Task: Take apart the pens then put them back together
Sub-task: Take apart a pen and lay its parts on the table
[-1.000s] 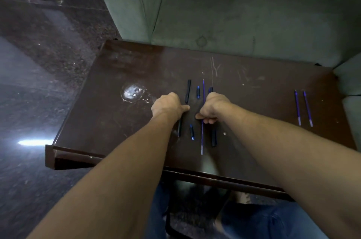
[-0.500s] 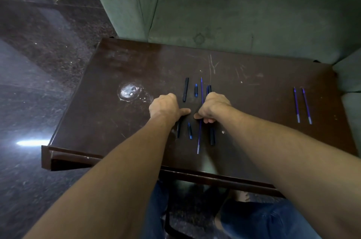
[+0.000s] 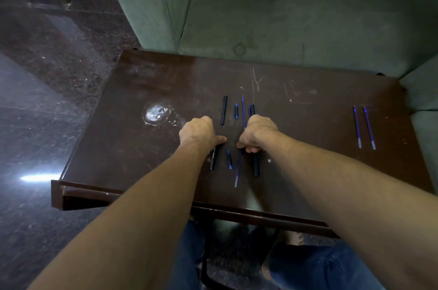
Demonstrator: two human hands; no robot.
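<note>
Reassembly is stalling: left hand point(image 3: 198, 133) and right hand point(image 3: 257, 133) are staying curled over pen parts point(image 3: 224, 109) beside the white stain point(image 3: 155, 114), grip contents unclear.

No legible txt anywhere. Faint white print runs along black pen barrel point(image 3: 214, 158) emerging from under left hand point(image 3: 198, 132), too small & blurred to read.

Your worktop point(image 3: 142, 90) is dark glossy wood, scratched. The pen barrels point(image 3: 224, 109) look matt black plastic, the refills point(image 3: 356, 126) translucent blue plastic. The sofa point(image 3: 284, 17) is matt green cloth; the floor point(image 3: 47, 76) polished speckled stone.
</note>
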